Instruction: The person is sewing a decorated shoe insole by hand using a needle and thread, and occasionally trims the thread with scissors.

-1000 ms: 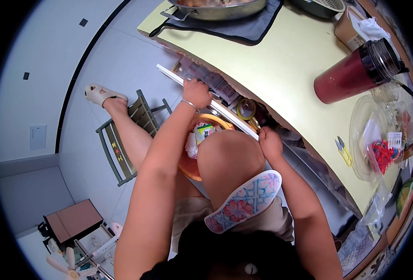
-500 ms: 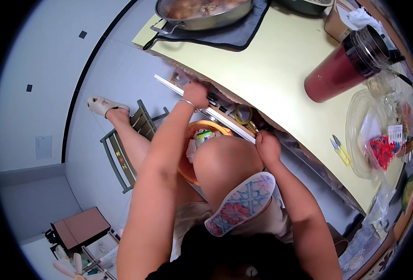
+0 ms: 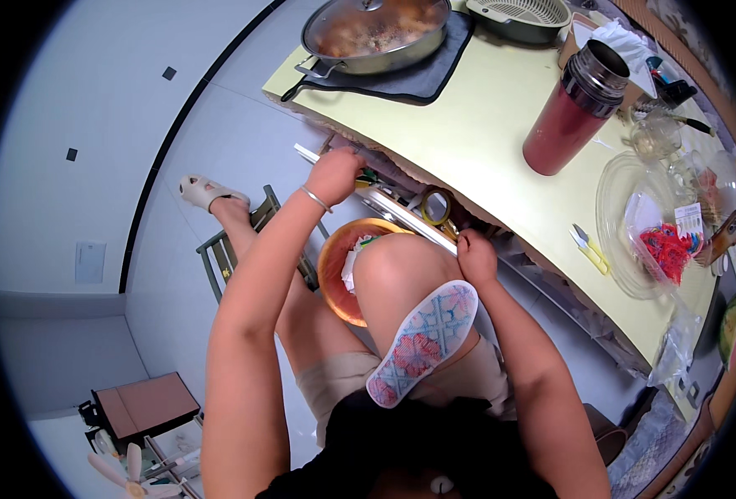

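Note:
Beneath the tabletop a drawer (image 3: 422, 223) with a white front edge stands pulled out, holding a roll of yellow tape (image 3: 437, 206) among small items. My left hand (image 3: 334, 176), a bracelet on its wrist, reaches over the drawer's left part; its fingers are bent and their tips partly hidden inside. At the right end of the drawer front, my right hand (image 3: 476, 256) is closed around the edge. An insole (image 3: 424, 343) with a blue and red flower pattern lies on my raised leg.
An orange bin (image 3: 332, 279) with litter stands below the drawer, near a folding stool (image 3: 211, 262). On the table (image 3: 434, 125) are a lidded pan (image 3: 376, 37), a red thermos (image 3: 563, 121), yellow-handled thread snips (image 3: 589, 248) and a clear plastic tray (image 3: 613, 191) with red thread.
The view has shifted a little, so the table sits lower. My left hand's fingers now reach further over the drawer's inside; my right hand stays at the drawer's right end.

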`<state>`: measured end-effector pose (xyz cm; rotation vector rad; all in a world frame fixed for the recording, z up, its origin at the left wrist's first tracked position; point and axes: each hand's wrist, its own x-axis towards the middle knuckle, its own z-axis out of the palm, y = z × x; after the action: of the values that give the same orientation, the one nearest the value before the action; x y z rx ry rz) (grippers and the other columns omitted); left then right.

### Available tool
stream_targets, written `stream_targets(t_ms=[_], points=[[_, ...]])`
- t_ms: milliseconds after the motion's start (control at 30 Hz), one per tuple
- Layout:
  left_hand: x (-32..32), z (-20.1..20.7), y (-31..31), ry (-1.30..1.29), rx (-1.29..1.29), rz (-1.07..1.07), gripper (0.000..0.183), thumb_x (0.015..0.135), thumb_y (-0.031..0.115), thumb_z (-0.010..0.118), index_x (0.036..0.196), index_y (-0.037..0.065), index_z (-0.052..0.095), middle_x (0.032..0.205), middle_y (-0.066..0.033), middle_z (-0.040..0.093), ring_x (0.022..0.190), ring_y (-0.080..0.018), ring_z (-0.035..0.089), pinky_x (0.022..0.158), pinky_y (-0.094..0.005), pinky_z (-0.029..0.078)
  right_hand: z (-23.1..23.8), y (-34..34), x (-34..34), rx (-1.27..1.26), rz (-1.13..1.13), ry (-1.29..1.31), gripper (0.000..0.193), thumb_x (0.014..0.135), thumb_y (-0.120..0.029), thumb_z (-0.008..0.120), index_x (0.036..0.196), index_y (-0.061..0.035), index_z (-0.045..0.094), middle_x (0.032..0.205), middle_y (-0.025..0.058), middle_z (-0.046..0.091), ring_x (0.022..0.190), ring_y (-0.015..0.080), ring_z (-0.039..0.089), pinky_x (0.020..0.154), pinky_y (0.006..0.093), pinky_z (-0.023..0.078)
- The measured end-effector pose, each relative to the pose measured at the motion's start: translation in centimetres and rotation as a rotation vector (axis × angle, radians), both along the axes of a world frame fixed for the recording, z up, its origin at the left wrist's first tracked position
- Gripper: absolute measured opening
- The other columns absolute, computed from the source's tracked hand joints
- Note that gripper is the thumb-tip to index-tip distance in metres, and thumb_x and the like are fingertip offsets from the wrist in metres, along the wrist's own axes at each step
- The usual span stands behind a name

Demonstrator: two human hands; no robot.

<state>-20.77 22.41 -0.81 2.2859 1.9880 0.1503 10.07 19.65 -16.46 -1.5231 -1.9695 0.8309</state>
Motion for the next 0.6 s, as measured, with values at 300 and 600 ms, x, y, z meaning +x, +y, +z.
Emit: stream_targets(t_ms=[300, 600], points=[[2.2, 13.5, -12.0, -0.299, 0.358, 0.167, 0.014, 0.085, 0.002, 0.056, 0.098, 0.0, 0.062, 0.078, -0.0088, 0.058, 0.073, -0.0234, 0.056, 0.071, -0.031, 0.046, 7.4, -2.9, 7.2, -0.128, 0.066, 0.399, 0.012, 0.088, -0.008, 0.057, 0.094, -0.0002, 0.065, 0.086, 0.0104, 0.066, 0.078, 0.0163, 0.062, 0.072, 0.0286, 0.049], [14.7, 15.1, -17.4, -2.207, -0.078, 0.228, 0.021, 0.093, 0.008, 0.05, 0.103, -0.01, 0.054, 0.074, -0.0056, 0.05, 0.067, -0.0138, 0.044, 0.064, -0.0278, 0.04, 25.3, -7.2, 3.5, -0.583, 0.678, 1.315, 0.038, 0.094, -0.014, 0.053, 0.126, 0.005, 0.049, 0.124, 0.014, 0.055, 0.111, 0.0207, 0.055, 0.099, 0.0332, 0.042]])
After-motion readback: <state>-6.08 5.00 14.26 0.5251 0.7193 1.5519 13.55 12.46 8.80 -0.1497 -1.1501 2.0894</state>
